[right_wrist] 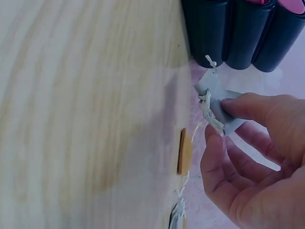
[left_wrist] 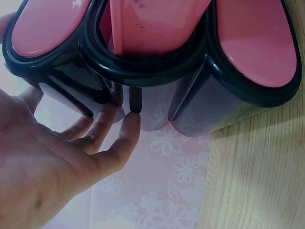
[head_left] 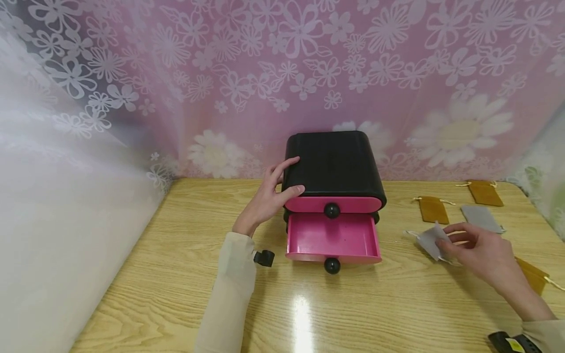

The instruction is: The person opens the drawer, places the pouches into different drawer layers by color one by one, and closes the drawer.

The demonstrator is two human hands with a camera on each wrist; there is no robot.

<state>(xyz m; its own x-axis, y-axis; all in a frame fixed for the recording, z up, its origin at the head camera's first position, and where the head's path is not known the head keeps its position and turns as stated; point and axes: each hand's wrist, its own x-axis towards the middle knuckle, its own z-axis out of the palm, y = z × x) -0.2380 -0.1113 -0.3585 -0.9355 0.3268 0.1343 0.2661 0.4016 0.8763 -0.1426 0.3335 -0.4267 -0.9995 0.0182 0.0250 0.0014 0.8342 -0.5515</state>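
Note:
A black drawer unit (head_left: 331, 162) with pink drawers stands on the table against the curtain. One pink drawer (head_left: 309, 257) under the top one is pulled out, a round black knob (head_left: 332, 265) on its front. My left hand (head_left: 265, 198) rests on the unit's left side, fingers spread and thumb at the top front edge; in the left wrist view its fingertips (left_wrist: 129, 121) touch the black side. To the right of the unit, my right hand (head_left: 485, 255) pinches a small grey drawstring pouch (head_left: 432, 242) between thumb and fingers. Pale cords (right_wrist: 206, 107) hang from the pouch.
Beyond my right hand lie two brown pouches (head_left: 433, 210) and a grey pouch (head_left: 481, 218). Another brown pouch (head_left: 531, 274) is partly hidden behind my right wrist. A floral curtain (head_left: 265, 88) hangs along the back of the wooden table (head_left: 176, 274).

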